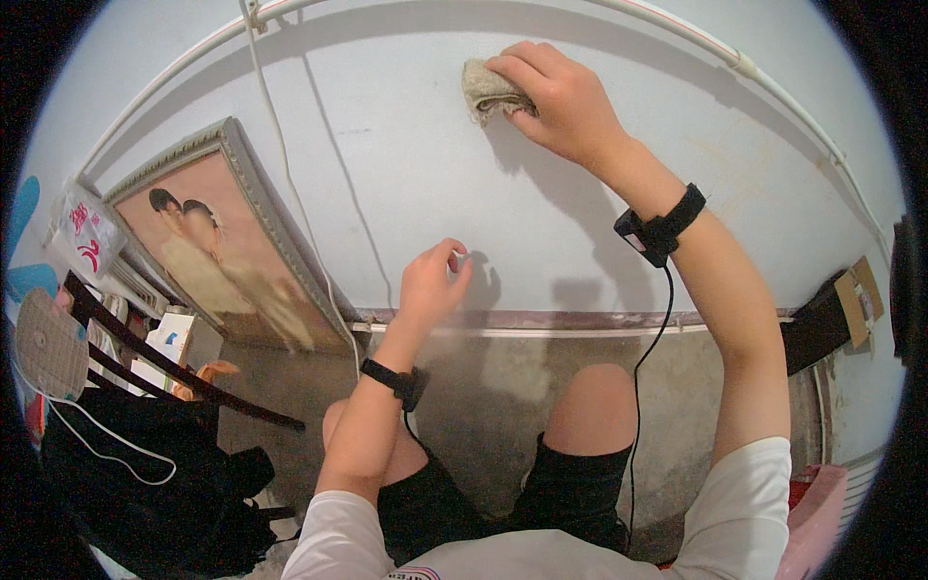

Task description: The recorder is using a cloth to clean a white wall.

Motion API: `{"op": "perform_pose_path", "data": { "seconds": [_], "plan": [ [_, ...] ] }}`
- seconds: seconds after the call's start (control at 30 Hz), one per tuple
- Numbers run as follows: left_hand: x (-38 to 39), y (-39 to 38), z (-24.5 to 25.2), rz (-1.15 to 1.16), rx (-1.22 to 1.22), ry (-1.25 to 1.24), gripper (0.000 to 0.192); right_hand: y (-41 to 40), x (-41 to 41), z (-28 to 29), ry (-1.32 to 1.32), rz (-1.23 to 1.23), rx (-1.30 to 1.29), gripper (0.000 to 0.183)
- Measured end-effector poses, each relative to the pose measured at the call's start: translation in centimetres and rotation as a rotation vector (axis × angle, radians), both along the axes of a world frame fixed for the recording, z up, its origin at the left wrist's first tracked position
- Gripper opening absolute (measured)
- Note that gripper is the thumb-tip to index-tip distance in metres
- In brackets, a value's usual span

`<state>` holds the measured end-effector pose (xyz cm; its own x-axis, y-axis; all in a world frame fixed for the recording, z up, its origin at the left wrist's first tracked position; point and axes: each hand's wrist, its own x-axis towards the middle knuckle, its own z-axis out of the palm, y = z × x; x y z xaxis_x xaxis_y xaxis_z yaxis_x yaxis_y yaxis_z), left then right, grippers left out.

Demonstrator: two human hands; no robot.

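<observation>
My right hand (558, 101) grips a folded, greyish-beige cloth (487, 88) and holds it against the white wall (406, 174), high in the view. Its fingers wrap over the cloth's right side, so part of the cloth is hidden. Lower and to the left, my left hand (436, 279) is raised before the wall, fingers loosely curled and apart, holding nothing. Each forearm bears a black strap with a small box and a cable. Faint marks show on the wall at the upper right and left of centre.
A large framed picture (230, 138) leans on the wall at left, beside a hanging white cable (279, 138). A dark wooden chair (246, 415) with black fabric and a small fan (51, 344) stand at far left. White pipes (674, 29) cross the wall. A pink container (815, 507) is at lower right.
</observation>
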<state>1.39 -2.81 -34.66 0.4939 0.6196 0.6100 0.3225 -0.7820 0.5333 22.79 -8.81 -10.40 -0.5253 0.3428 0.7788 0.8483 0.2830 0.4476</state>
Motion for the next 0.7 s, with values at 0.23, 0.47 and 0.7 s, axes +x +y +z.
{"op": "perform_pose_path", "data": {
  "seconds": [0.23, 0.47, 0.7],
  "plan": [
    [-0.1, -0.1, 0.3, 0.002, -0.032, 0.025, 0.024, -0.7, -0.5, 1.8, 0.062, 0.009, 0.055, 0.044],
    [0.2, -0.3, 0.8, -0.004, -0.033, 0.029, 0.023, 0.1, 0.3, 0.2, 0.03, 0.025, 0.042, 0.044],
    [0.2, 0.1, 0.3, -0.014, 0.003, 0.002, 0.023, 0.5, 0.3, 0.8, -0.015, 0.055, 0.106, 0.043]
  ]
}}
